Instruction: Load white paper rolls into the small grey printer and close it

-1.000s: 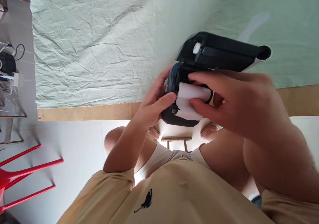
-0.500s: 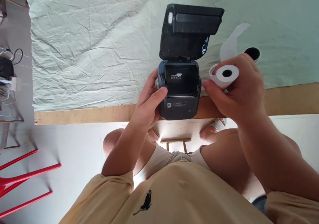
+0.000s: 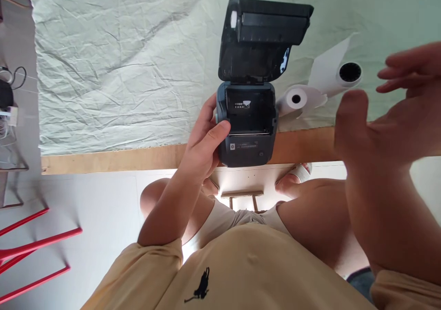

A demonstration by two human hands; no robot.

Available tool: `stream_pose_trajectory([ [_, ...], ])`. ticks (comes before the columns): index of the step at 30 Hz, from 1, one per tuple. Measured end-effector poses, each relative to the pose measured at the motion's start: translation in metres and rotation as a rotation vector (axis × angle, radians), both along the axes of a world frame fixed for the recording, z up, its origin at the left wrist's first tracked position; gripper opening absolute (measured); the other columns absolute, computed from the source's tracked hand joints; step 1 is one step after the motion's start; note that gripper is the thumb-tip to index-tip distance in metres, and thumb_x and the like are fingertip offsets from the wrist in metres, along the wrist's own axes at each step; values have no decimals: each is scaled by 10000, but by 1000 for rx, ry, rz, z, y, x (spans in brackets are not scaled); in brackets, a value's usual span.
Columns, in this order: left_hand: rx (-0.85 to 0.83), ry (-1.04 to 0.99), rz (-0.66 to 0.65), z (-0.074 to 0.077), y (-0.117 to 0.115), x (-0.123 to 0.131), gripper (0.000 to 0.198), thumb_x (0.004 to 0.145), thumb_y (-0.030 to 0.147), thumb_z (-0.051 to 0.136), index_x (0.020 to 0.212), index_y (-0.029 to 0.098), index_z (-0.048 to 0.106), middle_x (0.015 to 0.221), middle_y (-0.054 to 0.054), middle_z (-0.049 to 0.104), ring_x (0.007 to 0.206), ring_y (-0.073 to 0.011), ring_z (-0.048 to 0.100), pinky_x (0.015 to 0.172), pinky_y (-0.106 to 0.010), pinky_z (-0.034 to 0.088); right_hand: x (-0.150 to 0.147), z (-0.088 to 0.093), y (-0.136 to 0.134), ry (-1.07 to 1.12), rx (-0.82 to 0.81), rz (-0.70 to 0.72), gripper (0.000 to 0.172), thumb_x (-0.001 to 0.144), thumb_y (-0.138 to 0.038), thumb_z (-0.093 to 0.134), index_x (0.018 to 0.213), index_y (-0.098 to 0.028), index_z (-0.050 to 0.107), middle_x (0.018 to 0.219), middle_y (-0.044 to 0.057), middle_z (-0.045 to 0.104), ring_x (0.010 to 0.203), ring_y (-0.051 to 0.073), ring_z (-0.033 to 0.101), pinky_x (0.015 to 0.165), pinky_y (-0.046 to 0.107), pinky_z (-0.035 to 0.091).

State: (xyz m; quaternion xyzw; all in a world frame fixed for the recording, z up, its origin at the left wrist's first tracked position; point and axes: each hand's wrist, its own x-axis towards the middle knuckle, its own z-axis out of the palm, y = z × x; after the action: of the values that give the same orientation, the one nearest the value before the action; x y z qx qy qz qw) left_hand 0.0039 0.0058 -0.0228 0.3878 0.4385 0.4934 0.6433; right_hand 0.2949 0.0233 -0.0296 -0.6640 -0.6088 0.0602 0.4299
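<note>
My left hand grips the left side of a dark label printer, thumb on its front edge. The printer's lid stands raised and its paper bay shows no roll inside. Just right of the printer, a white paper roll with a small dark core lies on the cloth, a strip of its paper trailing off to the right. A second white roll with a wide black core sits beyond it. My right hand is raised to the right of both rolls, fingers apart, holding nothing.
A pale green cloth covers the table, whose wooden edge runs in front of my legs. Red metal legs stand on the floor at left. Cables and a black object are at the far left.
My right hand has let go of the small-core paper roll, leaving it on the cloth beside the printer, and has moved right with its fingers spread. My left hand keeps its hold.
</note>
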Motion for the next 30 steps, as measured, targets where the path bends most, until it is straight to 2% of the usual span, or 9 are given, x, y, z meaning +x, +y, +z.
stream_pose_trajectory([
  [1, -3, 3, 2, 0, 0, 0, 553, 985, 684, 842, 1417, 361, 723, 1373, -66, 856, 1581, -396, 740, 1130, -496, 763, 8, -8, 7, -21, 58, -18, 531, 896, -628, 815, 1300, -294, 728, 1251, 100, 688, 1283, 387, 681, 1003, 611, 607],
  [3, -5, 11, 9, 0, 0, 0, 584, 974, 691, 852, 1433, 357, 716, 1379, -71, 852, 1585, -400, 737, 1135, -500, 761, 18, -23, 19, -99, 110, 90, 637, 890, -618, 840, 1412, -279, 707, 1316, 137, 668, 1164, 332, 696, 831, 501, 616],
  [6, -3, 8, -1, 0, 1, 0, 606, 968, 699, 855, 1452, 363, 709, 1378, -69, 856, 1579, -397, 741, 1129, -494, 764, 20, -32, 25, -105, 91, 201, 528, 951, -534, 788, 1417, -296, 719, 1263, 125, 687, 1032, 261, 683, 735, 404, 603],
  [10, 7, 0, -13, -1, 1, -1, 569, 982, 681, 847, 1443, 369, 726, 1364, -57, 865, 1542, -378, 766, 1087, -459, 774, 15, -26, 18, -44, 98, 208, 391, 1032, -407, 635, 1376, -307, 791, 1193, 106, 723, 931, 213, 689, 750, 378, 631],
  [17, 7, 9, -14, -4, 1, -2, 578, 980, 700, 841, 1443, 372, 727, 1428, -60, 846, 1579, -399, 740, 1136, -492, 760, 15, -28, 19, -57, 69, 130, 706, 730, -225, 769, 1426, -331, 717, 1209, 66, 792, 910, 225, 712, 770, 402, 634],
  [20, -4, 6, -16, -4, 1, -3, 597, 971, 704, 848, 1452, 376, 716, 1423, -66, 837, 1552, -416, 758, 1104, -510, 771, 14, -29, 19, -28, 23, 102, 713, 734, -236, 764, 1429, -361, 669, 1158, 41, 799, 904, 239, 714, 770, 417, 621],
  [24, -12, -1, -13, -4, 0, -4, 604, 967, 691, 859, 1456, 369, 709, 1412, -62, 838, 1535, -414, 766, 1041, -485, 788, 15, -29, 20, -121, -14, 160, 610, 750, -286, 824, 1352, -312, 731, 1259, 103, 737, 1055, 284, 737, 933, 501, 651],
  [28, -3, -6, -8, -4, -1, -4, 551, 987, 663, 855, 1431, 363, 726, 1403, -48, 847, 1493, -381, 792, 1011, -436, 786, 15, -27, 18, -28, -13, 129, 754, 755, -238, 755, 1496, -329, 642, 1242, 82, 764, 890, 229, 697, 791, 426, 618],
  [30, -1, -9, -4, -4, 0, -5, 517, 1002, 648, 843, 1421, 365, 736, 1409, -41, 847, 1473, -365, 803, 973, -405, 785, 15, -25, 16, -26, -1, 163, 795, 781, -226, 696, 1560, -349, 597, 1271, 77, 792, 942, 245, 726, 873, 465, 640],
])
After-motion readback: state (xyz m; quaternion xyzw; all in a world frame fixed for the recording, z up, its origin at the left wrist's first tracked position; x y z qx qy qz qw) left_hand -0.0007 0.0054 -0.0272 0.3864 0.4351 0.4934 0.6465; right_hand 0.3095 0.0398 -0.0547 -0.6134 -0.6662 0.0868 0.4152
